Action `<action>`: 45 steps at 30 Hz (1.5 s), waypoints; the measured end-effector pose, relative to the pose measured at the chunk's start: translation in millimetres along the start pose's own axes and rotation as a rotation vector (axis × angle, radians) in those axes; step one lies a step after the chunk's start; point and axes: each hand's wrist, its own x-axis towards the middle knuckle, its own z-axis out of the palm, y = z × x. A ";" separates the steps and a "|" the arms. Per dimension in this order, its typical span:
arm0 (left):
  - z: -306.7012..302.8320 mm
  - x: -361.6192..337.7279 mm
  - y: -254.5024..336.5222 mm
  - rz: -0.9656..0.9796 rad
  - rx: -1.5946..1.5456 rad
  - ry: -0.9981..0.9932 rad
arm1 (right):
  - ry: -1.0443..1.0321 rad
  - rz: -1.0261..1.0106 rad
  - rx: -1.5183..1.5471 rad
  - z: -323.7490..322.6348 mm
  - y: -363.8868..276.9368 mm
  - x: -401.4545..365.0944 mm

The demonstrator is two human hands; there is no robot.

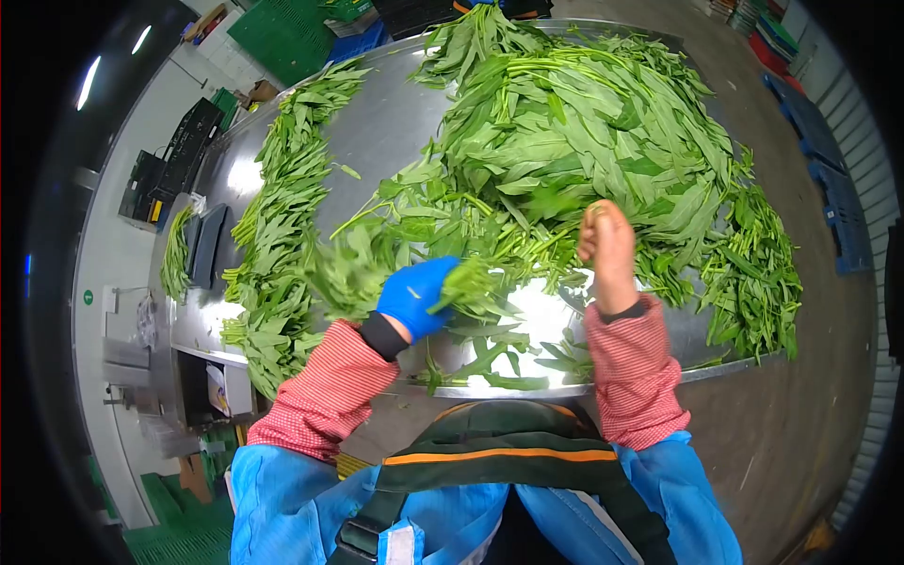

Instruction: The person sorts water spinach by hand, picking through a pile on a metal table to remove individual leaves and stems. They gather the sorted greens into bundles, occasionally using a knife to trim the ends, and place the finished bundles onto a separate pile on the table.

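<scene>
My left hand, in a blue glove, is wrapped round a bunch of water spinach. Its cut stems point right and its blurred leaves trail left. To the right, my bare right hand is raised over the near side of a big heap of water spinach, fingers curled closed. A motion-blurred green leaf shows just left of those fingertips; what the fingers hold I cannot tell. Loose stems and leaves lie on the metal table between my hands, near the front edge.
A long row of bunched water spinach runs along the table's left side. More greens lie at the right edge. Dark trays are at far left, green crates behind. Blue pallets lean by the right wall.
</scene>
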 end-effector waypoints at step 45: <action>36.1 -77.1 -76.1 -0.541 -0.179 -0.012 | -0.920 0.574 -0.069 108.5 63.1 -65.9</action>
